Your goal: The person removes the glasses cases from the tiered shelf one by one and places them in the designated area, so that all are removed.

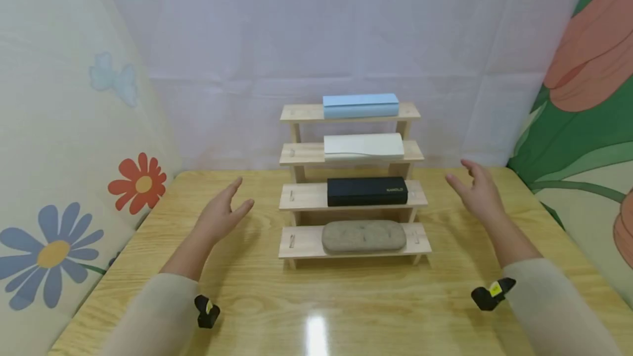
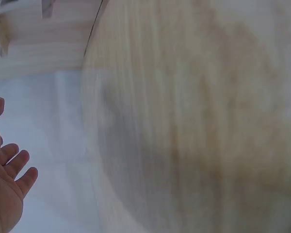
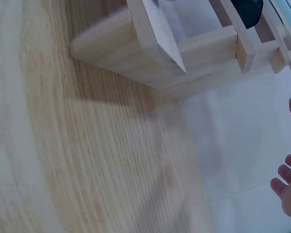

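Observation:
A stepped wooden rack (image 1: 301, 196) with several shelves stands on the table. On its top shelf lies a light blue box-shaped case (image 1: 361, 106), and under that a white case (image 1: 363, 147). A black case (image 1: 367, 191) with small lettering sits on the shelf below. The lowest shelf bears a grey-beige rounded case (image 1: 364, 236). My left hand (image 1: 220, 213) hovers to the left of the rack, fingers extended and holding nothing. To the rack's right my right hand (image 1: 477, 191) is raised, its fingers loosely bent and bare.
The wood-grain table (image 1: 257, 301) reaches back to a white cloth backdrop (image 1: 316, 26). Flower-printed cloth (image 1: 54, 125) hangs on the left, and another printed cloth (image 1: 588, 120) on the right. A small black camera (image 1: 206, 311) is strapped at the left sleeve.

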{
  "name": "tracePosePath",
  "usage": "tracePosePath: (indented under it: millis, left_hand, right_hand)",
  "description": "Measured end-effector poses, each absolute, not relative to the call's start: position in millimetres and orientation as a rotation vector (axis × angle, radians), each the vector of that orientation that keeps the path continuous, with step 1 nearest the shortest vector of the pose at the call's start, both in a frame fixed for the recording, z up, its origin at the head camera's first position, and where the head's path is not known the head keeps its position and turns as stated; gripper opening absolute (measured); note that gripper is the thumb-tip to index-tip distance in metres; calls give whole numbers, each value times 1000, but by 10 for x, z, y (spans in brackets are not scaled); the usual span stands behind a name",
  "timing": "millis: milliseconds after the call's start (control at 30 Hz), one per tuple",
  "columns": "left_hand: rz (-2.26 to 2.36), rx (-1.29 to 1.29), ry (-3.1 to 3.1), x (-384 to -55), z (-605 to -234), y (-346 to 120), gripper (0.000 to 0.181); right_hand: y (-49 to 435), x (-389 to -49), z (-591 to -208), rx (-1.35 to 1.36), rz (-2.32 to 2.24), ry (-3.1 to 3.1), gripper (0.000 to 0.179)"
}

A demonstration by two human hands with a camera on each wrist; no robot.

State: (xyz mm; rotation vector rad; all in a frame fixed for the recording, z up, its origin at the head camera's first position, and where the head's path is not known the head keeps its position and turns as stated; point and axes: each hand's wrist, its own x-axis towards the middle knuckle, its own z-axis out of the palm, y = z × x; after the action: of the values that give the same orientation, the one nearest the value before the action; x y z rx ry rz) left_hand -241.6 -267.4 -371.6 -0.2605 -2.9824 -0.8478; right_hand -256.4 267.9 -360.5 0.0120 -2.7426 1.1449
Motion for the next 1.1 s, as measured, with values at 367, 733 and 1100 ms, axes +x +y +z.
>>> tracePosePath:
  millis: [367,733,1100]
  left_hand:
    - [-1224,-325,-2836,-2143,-3873,-2441,73]
    - [-1503,-298,-2727,-1961,-4012,-2273,65]
    - [-1633,-262,-2684,-1781,-4155,-2105,60]
  right_hand:
    - [2510,-2337,-3601,145,1343,-2616,71]
    - [2335,-2108,-3677,152,1466,-2574,69]
    - [2152,-1894,-3811,214,1536,-2525,52]
